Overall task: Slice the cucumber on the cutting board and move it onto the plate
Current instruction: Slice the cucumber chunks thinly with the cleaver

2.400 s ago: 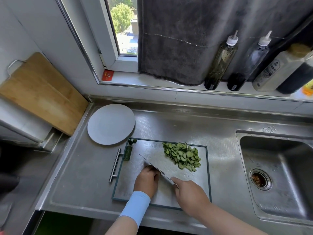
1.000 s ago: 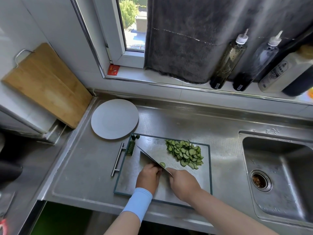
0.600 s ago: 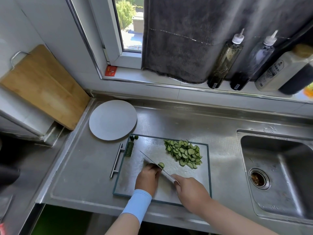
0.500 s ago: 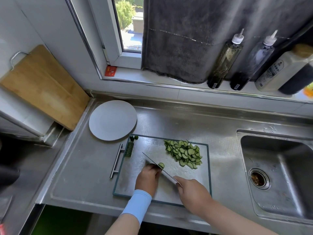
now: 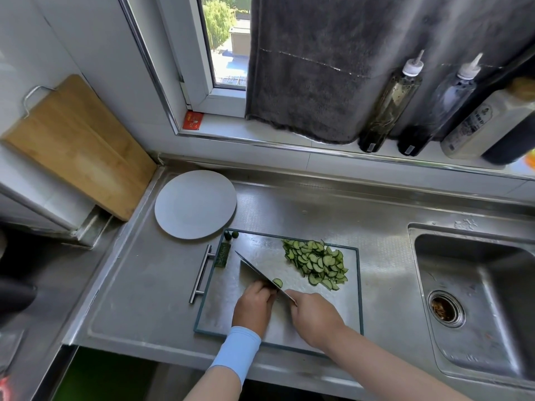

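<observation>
- Right grip (image 5: pixel 314 316) is clenched round the handle of the knife (image 5: pixel 252 270), and the fist hides the handle; the blade stands edge-down on the cutting board (image 5: pixel 220 308), tip pointing away and to the left
- Left grip (image 5: pixel 254 302) has its fingers curled down with the knuckles against the flat of the blade, judged to be guiding it. The uncut end of the cucumber is hidden under those fingers, so the hold on it is inferred. One slice (image 5: pixel 277 282) shows against the far side of the blade
- Pile of slices (image 5: pixel 317 263) lies heaped on the far right part of the board, apart from the blade, which leaves the cutting lane free
- Plate (image 5: pixel 195 208) sits bare on the counter (image 5: pixel 144 285) just beyond the board's far left corner; whether it touches the board cannot be told. Judged to be set there for a short transfer
- Two dark end pieces (image 5: pixel 231 235) and a strip of peel (image 5: pixel 222 255) lie at the board's left edge, beside its bar handle (image 5: pixel 201 274), kept apart from the good slices
- Judgement: slicing is near its finish and no transfer has begun. With so short a piece, the fingertips sit close to the edge, which is the main hazard
- Sink (image 5: pixel 474 285) lies to the right; a wooden board (image 5: pixel 78 146) leans on the left wall
</observation>
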Available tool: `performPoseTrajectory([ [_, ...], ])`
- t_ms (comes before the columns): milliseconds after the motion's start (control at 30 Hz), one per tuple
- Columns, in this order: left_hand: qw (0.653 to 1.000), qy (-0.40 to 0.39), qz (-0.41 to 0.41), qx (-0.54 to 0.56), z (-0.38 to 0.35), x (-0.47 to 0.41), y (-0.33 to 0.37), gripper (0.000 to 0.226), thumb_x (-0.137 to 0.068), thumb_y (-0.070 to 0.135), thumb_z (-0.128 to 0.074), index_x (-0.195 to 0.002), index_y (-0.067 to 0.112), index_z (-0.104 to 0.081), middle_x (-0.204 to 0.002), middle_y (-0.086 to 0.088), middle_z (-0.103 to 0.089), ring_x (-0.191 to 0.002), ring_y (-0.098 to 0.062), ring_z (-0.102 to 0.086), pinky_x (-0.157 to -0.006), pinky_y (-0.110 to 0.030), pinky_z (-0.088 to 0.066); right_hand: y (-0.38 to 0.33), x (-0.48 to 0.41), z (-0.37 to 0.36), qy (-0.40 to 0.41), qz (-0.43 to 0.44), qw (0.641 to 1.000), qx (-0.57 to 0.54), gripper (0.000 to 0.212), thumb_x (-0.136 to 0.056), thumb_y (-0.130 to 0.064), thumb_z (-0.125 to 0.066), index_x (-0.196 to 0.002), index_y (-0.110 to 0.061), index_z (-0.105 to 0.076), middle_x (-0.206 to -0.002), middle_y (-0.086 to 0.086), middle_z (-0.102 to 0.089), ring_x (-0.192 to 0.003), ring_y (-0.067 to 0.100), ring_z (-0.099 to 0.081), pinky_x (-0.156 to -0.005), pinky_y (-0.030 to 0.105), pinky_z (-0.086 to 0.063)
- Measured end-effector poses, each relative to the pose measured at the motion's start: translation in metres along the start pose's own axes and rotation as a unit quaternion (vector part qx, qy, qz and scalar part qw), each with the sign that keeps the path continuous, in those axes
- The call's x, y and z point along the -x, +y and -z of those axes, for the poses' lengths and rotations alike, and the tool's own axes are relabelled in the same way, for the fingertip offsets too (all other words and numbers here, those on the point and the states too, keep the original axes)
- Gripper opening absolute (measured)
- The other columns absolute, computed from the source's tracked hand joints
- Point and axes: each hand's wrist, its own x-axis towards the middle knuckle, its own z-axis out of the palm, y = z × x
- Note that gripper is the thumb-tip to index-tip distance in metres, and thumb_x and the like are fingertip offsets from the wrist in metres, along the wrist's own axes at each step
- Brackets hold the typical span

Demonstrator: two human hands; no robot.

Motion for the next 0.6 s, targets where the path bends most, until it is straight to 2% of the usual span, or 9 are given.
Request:
performPoseTrajectory([
  [100,1.000,0.001,0.006,-0.002,-0.001,0.000,-0.001,0.013,-0.070,0.008,-0.084,-0.075,0.012,-0.072,-0.082,-0.002,-0.065,-0.072,-0.020,-0.062,-0.054,-0.028,-0.052,0.000,0.002,-0.001,0.004,0.002,1.000,0.005,0.033,-0.097,-0.023,-0.035,-0.118,-0.033,-0.059,-0.097,0.003,-0.070,-0.087,0.026,-0.062,-0.073,0.035,-0.051],
  [300,1.000,0.016,0.003,-0.001,0.003,-0.002,0.005,0.022,-0.061,0.006,-0.088,-0.075,0.015,-0.074,-0.084,-0.002,-0.069,-0.072,-0.019,-0.063,-0.056,-0.022,-0.050,0.005,0.018,-0.001,0.023,0.012,1.000,0.004,0.027,-0.098,-0.022,-0.037,-0.113,-0.030,-0.058,-0.081,0.001,-0.066,-0.076,0.025,-0.058,-0.068,0.039,-0.051],
  [600,1.000,0.024,0.002,0.001,0.007,-0.002,0.009,0.023,-0.061,0.003,-0.088,-0.075,0.016,-0.075,-0.084,-0.002,-0.070,-0.071,-0.020,-0.065,-0.058,-0.020,-0.050,0.017,0.034,0.001,0.021,0.014,1.000,0.005,0.029,-0.100,-0.020,-0.039,-0.120,-0.029,-0.058,-0.084,0.002,-0.068,-0.079,0.024,-0.060,-0.071,0.036,-0.050],
])
